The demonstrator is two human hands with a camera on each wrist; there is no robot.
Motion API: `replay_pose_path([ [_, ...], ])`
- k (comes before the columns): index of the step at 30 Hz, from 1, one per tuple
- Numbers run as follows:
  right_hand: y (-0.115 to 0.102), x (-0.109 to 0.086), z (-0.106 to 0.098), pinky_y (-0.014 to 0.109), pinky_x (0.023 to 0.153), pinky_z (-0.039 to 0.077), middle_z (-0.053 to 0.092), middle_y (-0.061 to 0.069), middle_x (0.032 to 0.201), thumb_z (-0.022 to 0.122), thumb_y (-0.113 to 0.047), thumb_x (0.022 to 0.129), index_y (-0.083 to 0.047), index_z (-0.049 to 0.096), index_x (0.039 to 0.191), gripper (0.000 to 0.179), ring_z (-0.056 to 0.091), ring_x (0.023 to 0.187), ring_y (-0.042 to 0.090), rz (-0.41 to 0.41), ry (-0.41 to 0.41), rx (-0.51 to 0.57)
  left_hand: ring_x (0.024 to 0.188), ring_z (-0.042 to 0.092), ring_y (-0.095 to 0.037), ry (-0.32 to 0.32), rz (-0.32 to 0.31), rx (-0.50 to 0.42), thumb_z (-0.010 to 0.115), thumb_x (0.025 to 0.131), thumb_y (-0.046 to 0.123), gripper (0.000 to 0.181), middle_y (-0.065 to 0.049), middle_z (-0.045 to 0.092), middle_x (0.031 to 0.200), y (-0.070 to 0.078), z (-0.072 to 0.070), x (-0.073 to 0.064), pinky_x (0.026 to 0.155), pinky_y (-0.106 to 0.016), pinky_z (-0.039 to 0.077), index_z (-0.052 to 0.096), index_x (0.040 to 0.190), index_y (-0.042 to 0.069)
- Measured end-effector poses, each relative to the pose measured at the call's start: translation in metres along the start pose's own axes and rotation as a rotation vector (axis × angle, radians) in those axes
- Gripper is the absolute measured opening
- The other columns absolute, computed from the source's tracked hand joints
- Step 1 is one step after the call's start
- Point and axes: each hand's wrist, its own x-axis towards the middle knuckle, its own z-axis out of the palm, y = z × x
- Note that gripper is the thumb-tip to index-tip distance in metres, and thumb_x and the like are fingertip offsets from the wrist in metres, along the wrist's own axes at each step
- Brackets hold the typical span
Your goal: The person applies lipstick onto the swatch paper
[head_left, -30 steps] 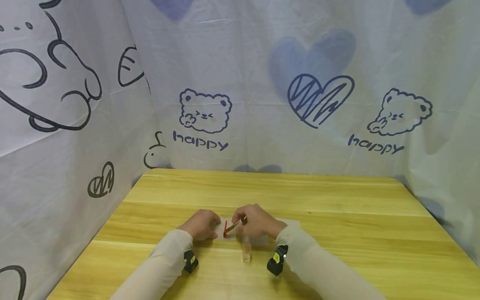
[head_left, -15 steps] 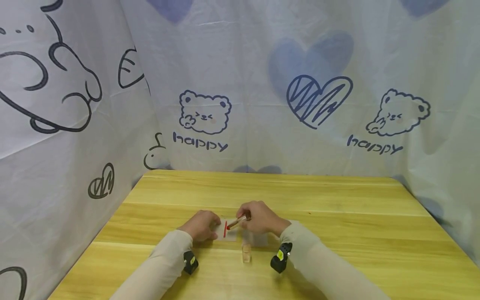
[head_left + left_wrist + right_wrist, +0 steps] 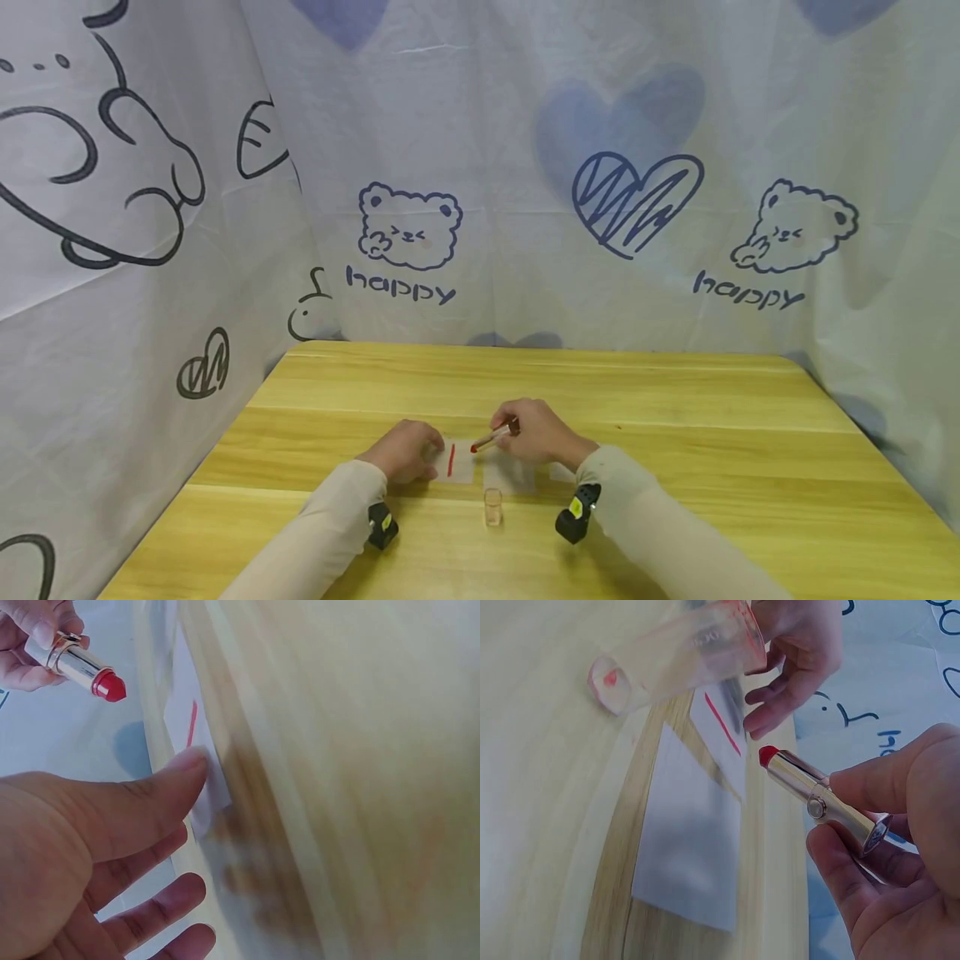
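My right hand [image 3: 536, 432] pinches a gold lipstick [image 3: 799, 778] between thumb and fingers, its red tip bare and raised above the table. Just left of that tip lies a small white paper [image 3: 463, 468] bearing one straight red line [image 3: 451, 460]. At that paper's left edge rests my left hand [image 3: 405, 450], fingers relaxed; in the left wrist view its thumb [image 3: 169, 784] overlaps the paper. A second white paper [image 3: 686, 840], unmarked, lies to the right of the first. Nearer to me stands the clear lipstick cap [image 3: 492, 507].
A third white paper [image 3: 561, 472] is partly hidden behind my right wrist. The wooden table [image 3: 675, 400] reaches back to a white printed curtain [image 3: 510, 275], and another curtain [image 3: 225, 467] borders it on the left.
My right hand has lifted the lipstick off the marked paper and carried it right, away from the red line. The left hand has stayed in place.
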Motion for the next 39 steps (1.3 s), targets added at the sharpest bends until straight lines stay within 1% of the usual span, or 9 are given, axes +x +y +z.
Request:
replay_pose_path([
  [3,0.005,-0.003,-0.003,0.031,0.070,0.050,0.061,-0.004,0.085,0.070,-0.007,0.086,-0.012,0.067,0.093,0.009,0.055,0.075,0.010,0.011,0.010,0.013,0.114,0.056,-0.036,0.012,0.008,-0.013,0.082,0.077,0.008,0.033,-0.014,0.066,0.114,0.001,0.000,0.000,0.100,-0.047,0.042,0.070,0.107,0.002],
  [8,0.013,-0.008,-0.008,0.032,0.071,0.050,0.062,-0.004,0.088,0.068,-0.007,0.087,-0.012,0.067,0.095,0.010,0.057,0.077,0.010,0.023,0.024,0.034,0.110,0.059,-0.035,0.046,0.079,-0.027,0.080,0.079,0.012,0.029,-0.012,0.068,0.108,0.007,0.002,0.002,0.097,-0.047,0.045,0.071,0.104,0.002],
  [13,0.022,-0.012,-0.012,0.031,0.069,0.049,0.062,-0.003,0.088,0.067,-0.007,0.088,-0.009,0.068,0.098,0.010,0.056,0.076,0.011,0.008,0.037,0.041,0.109,0.060,-0.030,0.030,0.100,-0.033,0.077,0.084,0.017,0.027,-0.009,0.068,0.107,0.015,0.007,0.010,0.095,-0.044,0.046,0.071,0.107,0.003],
  [17,0.030,-0.015,-0.013,0.031,0.067,0.047,0.061,-0.003,0.086,0.067,-0.006,0.087,-0.008,0.068,0.098,0.011,0.053,0.073,0.012,0.018,0.050,0.041,0.089,0.062,-0.022,0.020,0.124,-0.037,0.075,0.087,0.018,0.028,-0.006,0.068,0.099,0.021,0.011,0.015,0.084,-0.040,0.050,0.070,0.109,0.002],
  [20,0.036,-0.017,-0.013,0.031,0.067,0.047,0.061,-0.003,0.086,0.068,-0.006,0.087,-0.008,0.068,0.097,0.011,0.053,0.073,0.012,0.035,0.059,0.051,0.090,0.062,-0.023,0.023,0.155,-0.041,0.074,0.088,0.018,0.027,-0.007,0.068,0.100,0.023,0.015,0.019,0.085,-0.041,0.050,0.070,0.109,0.002],
  [24,0.041,-0.019,-0.014,0.031,0.067,0.047,0.062,-0.003,0.085,0.068,-0.005,0.086,-0.008,0.068,0.096,0.010,0.053,0.073,0.012,0.056,0.072,0.061,0.108,0.060,-0.029,0.041,0.188,-0.028,0.075,0.086,0.020,0.025,-0.008,0.069,0.107,0.026,0.020,0.024,0.095,-0.043,0.047,0.071,0.106,0.004],
  [25,0.041,-0.020,-0.014,0.031,0.067,0.047,0.062,-0.002,0.086,0.068,-0.005,0.086,-0.008,0.068,0.096,0.011,0.053,0.074,0.012,0.063,0.075,0.063,0.109,0.060,-0.030,0.040,0.189,-0.030,0.076,0.086,0.020,0.025,-0.008,0.069,0.107,0.028,0.021,0.025,0.096,-0.043,0.046,0.071,0.105,0.005],
  [32,0.045,-0.023,-0.017,0.033,0.070,0.048,0.063,-0.002,0.088,0.069,-0.006,0.087,-0.009,0.069,0.097,0.010,0.054,0.077,0.013,0.108,0.082,0.074,0.108,0.060,-0.026,0.014,0.183,-0.063,0.080,0.082,0.024,0.026,-0.005,0.069,0.106,0.041,0.022,0.030,0.095,-0.040,0.047,0.072,0.101,0.007],
  [39,0.048,-0.024,-0.019,0.032,0.069,0.048,0.062,-0.001,0.086,0.070,-0.007,0.087,-0.008,0.069,0.096,0.009,0.054,0.077,0.014,0.110,0.088,0.084,0.091,0.063,-0.017,0.011,0.257,-0.022,0.084,0.077,0.024,0.020,0.001,0.070,0.092,0.045,0.027,0.038,0.082,-0.031,0.052,0.074,0.088,0.010],
])
